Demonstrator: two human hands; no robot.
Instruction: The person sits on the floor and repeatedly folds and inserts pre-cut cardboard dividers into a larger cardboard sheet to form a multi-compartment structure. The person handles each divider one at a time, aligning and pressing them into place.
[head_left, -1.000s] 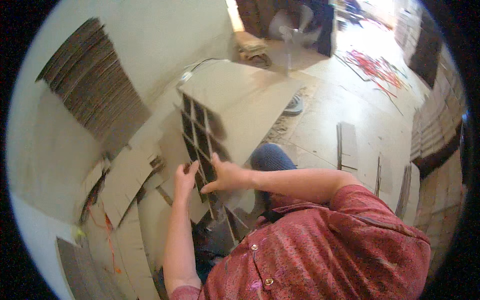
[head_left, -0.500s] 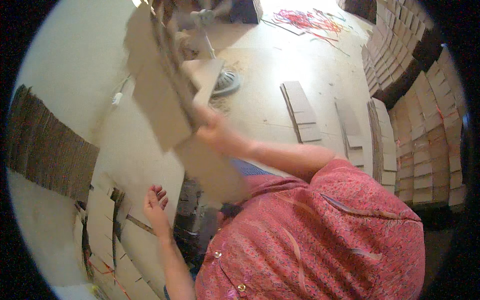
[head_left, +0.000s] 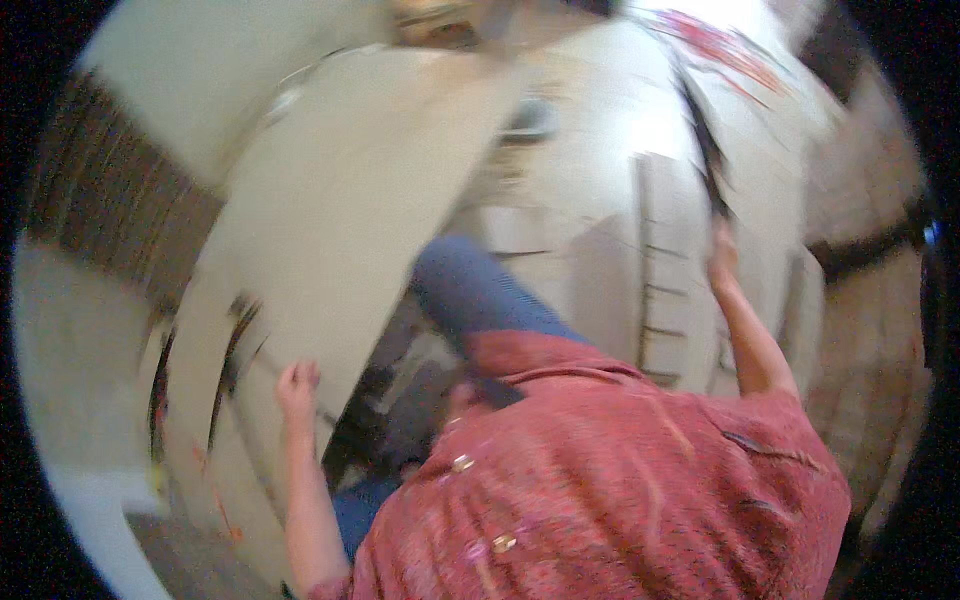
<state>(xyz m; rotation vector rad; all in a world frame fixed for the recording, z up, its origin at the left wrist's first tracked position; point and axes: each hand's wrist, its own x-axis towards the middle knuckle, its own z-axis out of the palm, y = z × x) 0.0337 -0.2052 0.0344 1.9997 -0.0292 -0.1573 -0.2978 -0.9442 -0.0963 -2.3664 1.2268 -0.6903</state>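
My right hand (head_left: pixel 722 255) is stretched far out to the right. Its fingers are closed on the near end of flat cardboard pieces (head_left: pixel 705 140), which show mostly as a dark, smeared edge. How many pieces it holds cannot be made out. On the left, my left hand (head_left: pixel 298 385) hovers over or rests on the near part of the pale tabletop (head_left: pixel 350 190). Motion smears its fingers, and nothing is plainly visible in them. Close by the left hand lie long pale cardboard pieces (head_left: pixel 205 370) with dark gaps between them.
A large stack of brown cardboard (head_left: pixel 120 190) stands at the far left. Cardboard rows (head_left: pixel 665 270) lie on the floor to the right, with tall stacks (head_left: pixel 865 310) beyond. Tangled coloured strapping (head_left: pixel 715 45) is at the back. My knee (head_left: pixel 475 285) juts out beside the table edge.
My right hand has swung from over the table far to the right, carrying cardboard with it. The tabletop beneath is now exposed. My left hand has stayed near its place; the view has shifted and blurred.
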